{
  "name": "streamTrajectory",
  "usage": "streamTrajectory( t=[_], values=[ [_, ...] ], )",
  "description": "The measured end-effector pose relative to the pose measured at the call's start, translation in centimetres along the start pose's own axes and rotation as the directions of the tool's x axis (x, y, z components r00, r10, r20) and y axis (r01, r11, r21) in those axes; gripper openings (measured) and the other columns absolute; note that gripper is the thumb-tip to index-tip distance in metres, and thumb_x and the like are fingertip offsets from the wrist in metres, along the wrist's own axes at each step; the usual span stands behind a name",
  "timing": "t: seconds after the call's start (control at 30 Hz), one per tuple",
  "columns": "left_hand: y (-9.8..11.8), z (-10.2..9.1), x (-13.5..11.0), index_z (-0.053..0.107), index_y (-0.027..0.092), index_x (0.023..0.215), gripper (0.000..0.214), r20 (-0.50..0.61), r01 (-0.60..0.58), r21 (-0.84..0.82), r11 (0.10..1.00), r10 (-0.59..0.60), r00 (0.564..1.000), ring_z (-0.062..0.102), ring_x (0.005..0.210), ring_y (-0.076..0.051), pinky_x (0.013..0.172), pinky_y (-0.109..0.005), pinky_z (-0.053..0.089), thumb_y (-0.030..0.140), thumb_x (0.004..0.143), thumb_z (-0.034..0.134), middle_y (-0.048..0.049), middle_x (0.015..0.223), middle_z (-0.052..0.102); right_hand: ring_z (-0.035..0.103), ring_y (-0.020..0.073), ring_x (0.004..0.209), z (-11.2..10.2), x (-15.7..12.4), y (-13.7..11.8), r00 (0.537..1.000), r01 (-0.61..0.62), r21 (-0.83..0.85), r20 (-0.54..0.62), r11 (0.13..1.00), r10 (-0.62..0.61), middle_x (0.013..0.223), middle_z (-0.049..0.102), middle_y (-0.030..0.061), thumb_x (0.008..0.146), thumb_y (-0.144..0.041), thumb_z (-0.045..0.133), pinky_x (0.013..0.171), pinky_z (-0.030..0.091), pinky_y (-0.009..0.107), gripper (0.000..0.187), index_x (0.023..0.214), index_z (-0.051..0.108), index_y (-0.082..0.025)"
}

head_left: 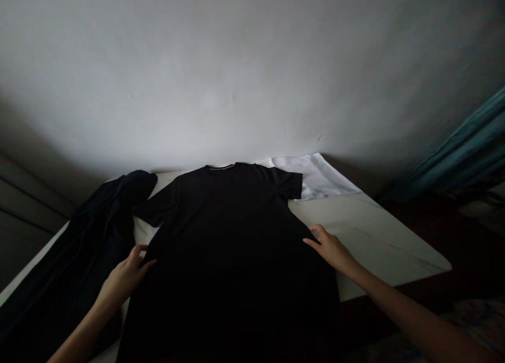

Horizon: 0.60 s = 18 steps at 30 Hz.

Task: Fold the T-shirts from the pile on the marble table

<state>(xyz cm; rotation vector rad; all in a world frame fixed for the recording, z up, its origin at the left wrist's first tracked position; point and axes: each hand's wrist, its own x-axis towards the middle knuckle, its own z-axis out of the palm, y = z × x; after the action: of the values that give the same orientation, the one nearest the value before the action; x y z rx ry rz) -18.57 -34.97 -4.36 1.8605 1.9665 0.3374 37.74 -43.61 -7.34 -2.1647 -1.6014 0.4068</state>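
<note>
Black all over, a short-sleeved T-shirt [232, 237] lies face up across the centre and lower middle of the frame, its neckline toward the wall [236, 79] and its lower part running out of the bottom edge. Left of centre, the left hand [119, 281] has its thumb over the shirt's side edge and its other fingers curled beside it, nearly closed in a light pinch on the fabric. Right of centre, the right hand [333, 249] takes the opposite side edge likewise, with a narrow gap between thumb and forefinger. Both sleeves are spread outward; the one on the right overlaps a white cloth [325, 178] lying flat at the back of the pale, marbled bench [382, 237]. Along the left side of the frame a dark, crumpled garment [97, 229] stretches to the lower left corner. Teal curtain [465, 142] hangs at the right edge.
</note>
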Motion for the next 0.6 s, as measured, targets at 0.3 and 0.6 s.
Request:
streamTrajectory(
  t=[0.3, 0.6],
  values=[
    [5.5, -5.3, 7.1, 0.064, 0.027, 0.103, 0.034, -0.079, -0.104, 0.296, 0.950, 0.133, 0.988, 0.069, 0.094, -0.028, 0.083, -0.036, 0.049, 0.049, 0.083, 0.048, -0.0044, 0.097, 0.072, 0.068, 0.0208, 0.080, -3.2, 10.2, -3.9, 0.982, 0.170, -0.246, -0.045, 0.954, -0.186, 0.087, 0.073, 0.0039, 0.085, -0.030, 0.064, 0.065, 0.043, 0.027, 0.015, 0.098, 0.068, -0.025],
    [11.3, -4.3, 25.4, 0.068, 0.022, 0.104, 0.030, -0.127, -0.136, 0.422, 0.897, 0.206, 0.970, 0.063, 0.112, -0.028, 0.087, -0.034, 0.048, 0.032, 0.092, 0.044, -0.0104, 0.119, 0.070, 0.067, 0.0192, 0.096, 0.3, 27.7, -15.3, 0.988, 0.124, -0.275, -0.050, 0.953, -0.143, 0.106, 0.074, 0.0057, 0.091, -0.016, 0.054, 0.074, 0.045, 0.025, 0.023, 0.093, 0.076, -0.022]
  ],
)
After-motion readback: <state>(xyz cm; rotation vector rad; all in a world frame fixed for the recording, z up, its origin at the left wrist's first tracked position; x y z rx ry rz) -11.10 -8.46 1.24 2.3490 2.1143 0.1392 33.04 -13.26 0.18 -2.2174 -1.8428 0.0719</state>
